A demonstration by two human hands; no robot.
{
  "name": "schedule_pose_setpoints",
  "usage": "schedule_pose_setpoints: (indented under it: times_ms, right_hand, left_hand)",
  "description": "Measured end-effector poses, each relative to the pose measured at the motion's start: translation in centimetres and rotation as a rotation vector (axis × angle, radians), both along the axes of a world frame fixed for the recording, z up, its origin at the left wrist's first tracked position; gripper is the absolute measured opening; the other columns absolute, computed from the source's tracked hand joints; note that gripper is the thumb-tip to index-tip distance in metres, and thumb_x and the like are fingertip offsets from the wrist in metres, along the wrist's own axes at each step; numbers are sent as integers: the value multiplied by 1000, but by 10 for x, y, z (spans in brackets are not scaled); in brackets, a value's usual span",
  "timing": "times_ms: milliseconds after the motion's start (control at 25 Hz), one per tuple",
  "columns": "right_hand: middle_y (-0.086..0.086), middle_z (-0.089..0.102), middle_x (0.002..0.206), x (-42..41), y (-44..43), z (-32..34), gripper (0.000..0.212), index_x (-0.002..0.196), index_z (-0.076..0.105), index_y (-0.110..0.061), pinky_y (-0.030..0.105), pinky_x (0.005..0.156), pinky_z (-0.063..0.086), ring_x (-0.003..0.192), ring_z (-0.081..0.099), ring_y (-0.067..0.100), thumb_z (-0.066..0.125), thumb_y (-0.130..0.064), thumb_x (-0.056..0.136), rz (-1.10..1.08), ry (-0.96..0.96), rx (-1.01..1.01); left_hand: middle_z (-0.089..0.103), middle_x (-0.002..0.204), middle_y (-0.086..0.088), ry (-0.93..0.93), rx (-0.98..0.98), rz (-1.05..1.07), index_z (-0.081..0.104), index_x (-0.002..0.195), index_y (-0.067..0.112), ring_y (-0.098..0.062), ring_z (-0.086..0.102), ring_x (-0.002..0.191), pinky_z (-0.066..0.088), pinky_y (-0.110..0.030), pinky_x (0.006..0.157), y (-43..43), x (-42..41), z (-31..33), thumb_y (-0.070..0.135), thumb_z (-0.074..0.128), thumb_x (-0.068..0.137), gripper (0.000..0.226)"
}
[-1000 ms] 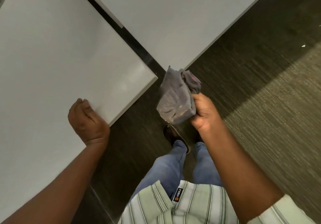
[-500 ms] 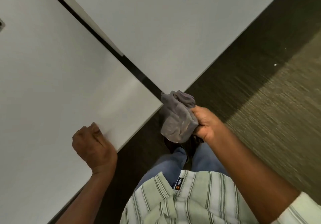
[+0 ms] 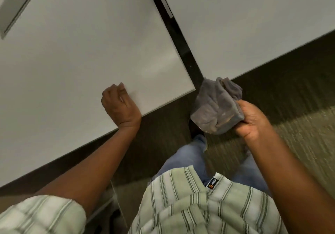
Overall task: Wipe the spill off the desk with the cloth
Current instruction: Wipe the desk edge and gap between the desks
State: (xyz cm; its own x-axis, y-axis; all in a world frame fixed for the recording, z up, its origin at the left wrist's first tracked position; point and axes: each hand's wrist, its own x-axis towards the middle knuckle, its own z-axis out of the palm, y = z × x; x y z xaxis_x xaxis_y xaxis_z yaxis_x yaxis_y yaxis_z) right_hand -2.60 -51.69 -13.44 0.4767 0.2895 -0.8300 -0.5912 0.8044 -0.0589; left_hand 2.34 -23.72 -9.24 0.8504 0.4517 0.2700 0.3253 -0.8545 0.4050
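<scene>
Both hands are low in the view. My left hand (image 3: 121, 106) rests on the near edge of the white desk (image 3: 76, 66), with fingers curled into a loose fist that holds nothing. My right hand (image 3: 251, 119) is closed tightly around the cloth (image 3: 214, 108), off the desk and over the dark carpet (image 3: 290, 92), just beside the desk corner but not touching it.

The cloth is grey, soft and fuzzy, bunched into a thick fold with a crumpled knot at its far end. Its long axis goes from my palm up and away toward the dark gap (image 3: 183, 39) between this desk and a second white desk (image 3: 253, 25). Some pale stains show on its lower side.

The desk top is smooth, matt and flat, with a sharp square corner. I cannot make out any spill on it. My fingers behind the cloth are hidden, and the picture is a little blurred.
</scene>
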Motion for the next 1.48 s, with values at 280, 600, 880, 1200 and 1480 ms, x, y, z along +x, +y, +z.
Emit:
schedule_pose_setpoints:
  times_ms: [280,600,880,1200,1480]
  right_hand:
    - [14,70,97,35,-34,-4,35,120,61,-4,37,81,59,88,69,24,62,-2,85,135,-103,57]
    - [15,70,112,65,-53,-18,29,117,64,-6,39,95,53,107,66,27,64,-6,88,256,-425,-65]
    - [22,67,113,132,-21,-29,28,116,62,0,51,100,48,107,65,31,60,0,89,390,-742,-317]
    - [16,65,112,155,24,-26,36,119,57,-4,38,99,51,109,61,27,50,10,87,439,-913,-326]
    - [12,65,117,166,27,-19,48,126,57,-2,31,102,47,112,60,20,47,15,82,548,-1140,-563]
  left_hand:
    - [74,108,4,-170,-381,462,74,102,15,-2,63,104,42,0,82,-23,8,4,46,37,98,48]
    - [73,112,4,-151,-312,556,72,109,14,-1,62,108,37,5,80,-42,12,7,45,33,101,51]
    - [73,112,0,-172,-235,519,72,107,11,-2,63,106,35,8,79,-36,12,1,40,33,102,49]
    - [73,110,-1,-215,-234,492,72,107,10,-2,64,104,41,2,85,-29,10,-5,37,38,101,44]
    - [74,101,3,-266,-289,460,73,104,8,12,64,88,47,-6,88,-21,11,-10,36,41,100,42]
